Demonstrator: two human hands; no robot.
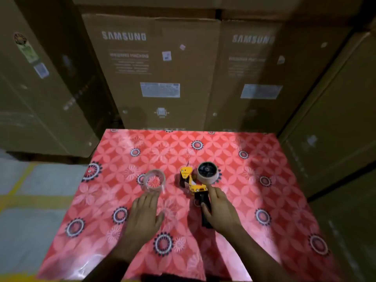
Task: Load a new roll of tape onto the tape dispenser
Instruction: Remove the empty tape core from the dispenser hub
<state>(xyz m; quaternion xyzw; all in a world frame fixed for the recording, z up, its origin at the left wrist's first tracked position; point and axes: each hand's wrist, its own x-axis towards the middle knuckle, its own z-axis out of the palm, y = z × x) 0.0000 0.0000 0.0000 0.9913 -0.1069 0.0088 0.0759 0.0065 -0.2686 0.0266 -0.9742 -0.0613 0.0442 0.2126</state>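
Head view: person stands at a desk (274, 180) covered in a red floral-pattern plastic cloth, both bare hands out over it. Tape dispenser (195, 187), yellow frame with black handle, lies on the desk near the middle, handle pointing toward the person. A worn brownish tape roll (208, 175) with a dark hub sits at the dispenser's far right end, apparently on its spindle. New roll of clear tape (154, 180) lies flat on the desk, left of the dispenser and a bit apart from it. Right hand (220, 210) is on the dispenser handle: thumb lies over the black handle, index finger stretched forward beside the yellow frame, just short of the brown roll; whether the grip fully wraps the handle I cannot tell, since the hand hides the underside. Left hand (145, 213) hovers flat, fingers straight and together, fingertips just short of the clear roll, holding nothing. Behind the desk, tall brown cardboard boxes (150, 68) printed SAMSUNG are stacked close, with more boxes on both sides. Grey floor (30, 210) with yellow lines shows at the left.
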